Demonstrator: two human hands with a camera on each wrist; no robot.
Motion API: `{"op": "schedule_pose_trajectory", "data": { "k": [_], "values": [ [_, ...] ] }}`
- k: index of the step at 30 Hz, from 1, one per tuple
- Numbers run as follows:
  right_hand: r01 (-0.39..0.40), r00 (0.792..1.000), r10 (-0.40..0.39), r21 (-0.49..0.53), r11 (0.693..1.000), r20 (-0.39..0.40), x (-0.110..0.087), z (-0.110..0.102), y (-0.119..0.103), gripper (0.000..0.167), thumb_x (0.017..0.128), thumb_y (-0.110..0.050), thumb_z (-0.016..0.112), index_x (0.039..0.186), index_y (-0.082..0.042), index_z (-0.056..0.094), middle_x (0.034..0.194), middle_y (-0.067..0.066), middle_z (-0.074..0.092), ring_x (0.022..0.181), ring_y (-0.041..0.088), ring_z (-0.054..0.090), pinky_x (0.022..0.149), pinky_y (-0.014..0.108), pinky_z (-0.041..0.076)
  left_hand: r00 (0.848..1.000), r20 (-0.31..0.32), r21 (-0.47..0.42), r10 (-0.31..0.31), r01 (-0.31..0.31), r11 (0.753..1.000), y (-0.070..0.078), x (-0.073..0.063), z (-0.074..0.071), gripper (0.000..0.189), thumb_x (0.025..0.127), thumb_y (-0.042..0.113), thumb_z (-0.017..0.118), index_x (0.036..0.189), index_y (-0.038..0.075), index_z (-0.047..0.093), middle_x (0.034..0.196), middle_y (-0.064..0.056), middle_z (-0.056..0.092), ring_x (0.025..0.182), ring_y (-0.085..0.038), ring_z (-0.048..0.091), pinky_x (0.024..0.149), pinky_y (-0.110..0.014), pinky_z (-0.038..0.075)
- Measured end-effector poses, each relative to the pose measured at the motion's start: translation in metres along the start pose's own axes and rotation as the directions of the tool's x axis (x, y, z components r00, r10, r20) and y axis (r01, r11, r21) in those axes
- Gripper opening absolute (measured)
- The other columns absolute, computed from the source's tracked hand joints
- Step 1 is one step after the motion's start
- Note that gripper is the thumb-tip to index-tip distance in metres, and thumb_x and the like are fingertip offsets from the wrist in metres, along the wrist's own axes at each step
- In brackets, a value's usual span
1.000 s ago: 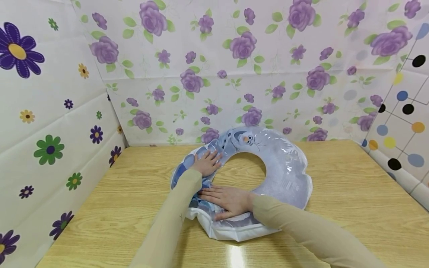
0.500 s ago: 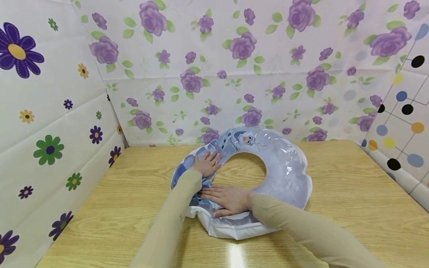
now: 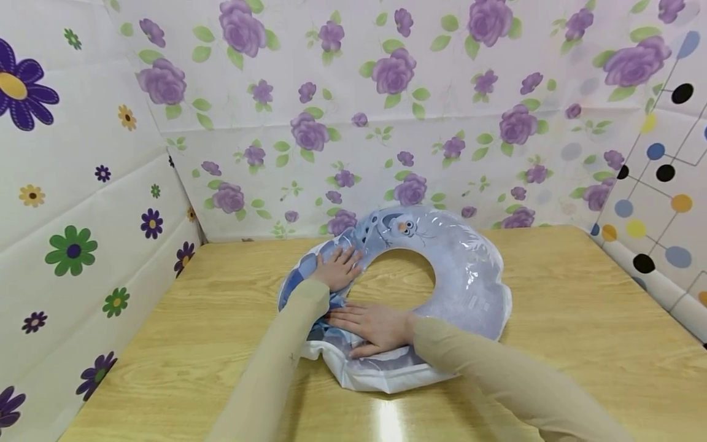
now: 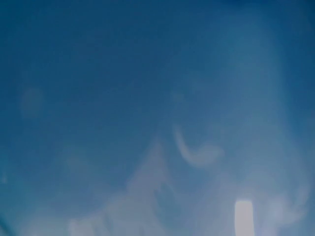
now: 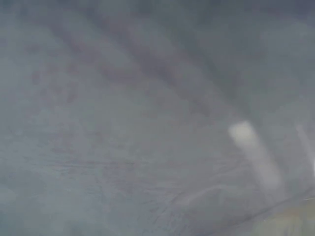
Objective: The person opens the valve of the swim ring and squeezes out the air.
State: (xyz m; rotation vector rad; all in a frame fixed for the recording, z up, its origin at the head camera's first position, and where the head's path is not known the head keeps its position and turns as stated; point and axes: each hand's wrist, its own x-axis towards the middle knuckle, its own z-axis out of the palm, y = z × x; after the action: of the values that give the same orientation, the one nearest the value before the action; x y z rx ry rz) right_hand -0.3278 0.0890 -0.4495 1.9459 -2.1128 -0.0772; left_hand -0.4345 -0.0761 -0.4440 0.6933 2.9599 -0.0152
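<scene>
A partly inflated swim ring [image 3: 469,276] with a snowman print lies on the table in the head view, its near-left part creased and flatter. My left hand [image 3: 337,270] rests flat on the ring's left side, fingers spread. Lower down, my right hand [image 3: 378,325] presses on the near-left part, fingers straight and pointing left. Blurred blue vinyl of the swim ring [image 4: 157,98] fills the left wrist view. Greyish vinyl of the same swim ring [image 5: 123,123] fills most of the right wrist view. Neither wrist view shows any fingers.
The wooden table [image 3: 580,319] reaches back to a wall sheet [image 3: 364,153] with purple roses. A sheet with daisies [image 3: 72,184] hangs at the left, and one with coloured dots [image 3: 663,202] at the right. Light glares off the table's near edge.
The head view has shifted slightly, so the scene sits a little further left. Both hands stay where they were on the swim ring, which looks much the same.
</scene>
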Motion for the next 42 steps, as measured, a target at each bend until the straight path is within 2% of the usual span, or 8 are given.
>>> {"op": "schedule_pose_trajectory", "data": {
  "k": [5, 11, 17, 20, 25, 30, 34, 42],
  "values": [
    [-0.072, 0.997, 0.073, -0.073, 0.995, 0.009, -0.004, -0.01, -0.004, 0.078, 0.091, -0.06, 0.024, 0.141, 0.0, 0.026, 0.143, 0.013, 0.027, 0.13, 0.025, 0.021, 0.1, 0.042, 0.023, 1.0, -0.006, -0.018, 0.01, -0.01, 1.0, 0.002, 0.0, -0.001, 0.058, 0.093, 0.057, 0.012, 0.145, 0.032, 0.004, 0.15, 0.006, 0.0, 0.134, -0.02, -0.003, 0.096, -0.061, -0.001],
    [-0.22, 0.975, 0.22, 0.022, 0.975, -0.005, -0.017, -0.045, -0.001, 0.072, 0.086, -0.062, 0.04, 0.132, -0.007, 0.045, 0.127, 0.01, 0.046, 0.116, 0.023, 0.04, 0.093, 0.043, 0.032, 1.0, -0.026, -0.011, -0.01, 0.01, 1.0, 0.005, -0.003, -0.003, 0.057, 0.094, 0.055, 0.015, 0.146, 0.031, 0.007, 0.15, 0.005, 0.004, 0.134, -0.02, 0.0, 0.095, -0.062, 0.002],
    [-0.408, 0.905, 0.399, -0.032, 0.913, -0.151, -0.055, -0.066, 0.009, 0.053, 0.085, -0.043, 0.058, 0.123, -0.005, 0.054, 0.117, 0.011, 0.053, 0.108, 0.026, 0.047, 0.092, 0.041, 0.034, 1.0, -0.017, 0.026, 0.002, -0.001, 1.0, 0.005, -0.005, -0.002, 0.058, 0.095, 0.055, 0.013, 0.146, 0.029, 0.006, 0.15, 0.003, 0.004, 0.134, -0.022, 0.001, 0.095, -0.063, 0.003],
    [-0.477, 0.871, 0.459, -0.077, 0.875, -0.175, -0.071, -0.069, 0.009, 0.058, 0.084, -0.045, 0.06, 0.125, -0.005, 0.051, 0.123, 0.014, 0.05, 0.114, 0.03, 0.043, 0.095, 0.043, 0.031, 0.999, -0.036, 0.05, 0.001, 0.001, 0.999, 0.007, -0.006, -0.004, 0.056, 0.096, 0.053, 0.015, 0.146, 0.028, 0.009, 0.15, 0.003, 0.007, 0.134, -0.023, 0.004, 0.095, -0.062, 0.006],
    [-0.537, 0.843, 0.531, -0.11, 0.836, -0.086, -0.092, -0.066, -0.001, 0.074, 0.083, -0.062, 0.047, 0.134, -0.009, 0.042, 0.139, 0.016, 0.033, 0.128, 0.036, 0.023, 0.097, 0.056, 0.016, 0.998, -0.061, 0.12, 0.023, -0.015, 0.993, 0.009, -0.005, -0.005, 0.054, 0.097, 0.049, 0.015, 0.146, 0.027, 0.013, 0.149, 0.002, 0.013, 0.133, -0.027, 0.01, 0.096, -0.06, 0.013],
    [-0.623, 0.781, 0.624, -0.074, 0.779, -0.02, -0.111, -0.057, -0.003, 0.081, 0.081, -0.068, 0.042, 0.14, -0.014, 0.035, 0.146, 0.013, 0.019, 0.132, 0.035, 0.005, 0.096, 0.061, 0.009, 0.992, -0.121, 0.223, 0.039, -0.011, 0.975, 0.009, -0.006, -0.005, 0.053, 0.097, 0.048, 0.018, 0.145, 0.026, 0.02, 0.145, -0.004, 0.024, 0.129, -0.032, 0.022, 0.092, -0.061, 0.022],
    [-0.62, 0.784, 0.62, -0.077, 0.781, -0.026, -0.12, -0.046, -0.001, 0.081, 0.081, -0.068, 0.042, 0.142, -0.015, 0.033, 0.146, 0.013, 0.017, 0.131, 0.038, 0.008, 0.095, 0.062, 0.008, 0.988, -0.152, 0.253, 0.036, 0.004, 0.968, 0.013, -0.007, -0.01, 0.053, 0.096, 0.049, 0.024, 0.144, 0.026, 0.025, 0.14, -0.008, 0.032, 0.124, -0.034, 0.029, 0.087, -0.061, 0.029],
    [-0.625, 0.781, 0.623, -0.077, 0.777, -0.052, -0.117, -0.039, -0.001, 0.081, 0.081, -0.066, 0.045, 0.142, -0.015, 0.031, 0.146, 0.012, 0.018, 0.131, 0.036, 0.01, 0.095, 0.062, 0.006, 0.996, 0.085, -0.063, 0.009, -0.003, 0.998, 0.016, -0.012, -0.046, 0.06, 0.097, 0.041, 0.035, 0.145, 0.008, 0.019, 0.143, -0.016, 0.024, 0.128, -0.037, 0.021, 0.097, -0.052, 0.024]
  ]
}}
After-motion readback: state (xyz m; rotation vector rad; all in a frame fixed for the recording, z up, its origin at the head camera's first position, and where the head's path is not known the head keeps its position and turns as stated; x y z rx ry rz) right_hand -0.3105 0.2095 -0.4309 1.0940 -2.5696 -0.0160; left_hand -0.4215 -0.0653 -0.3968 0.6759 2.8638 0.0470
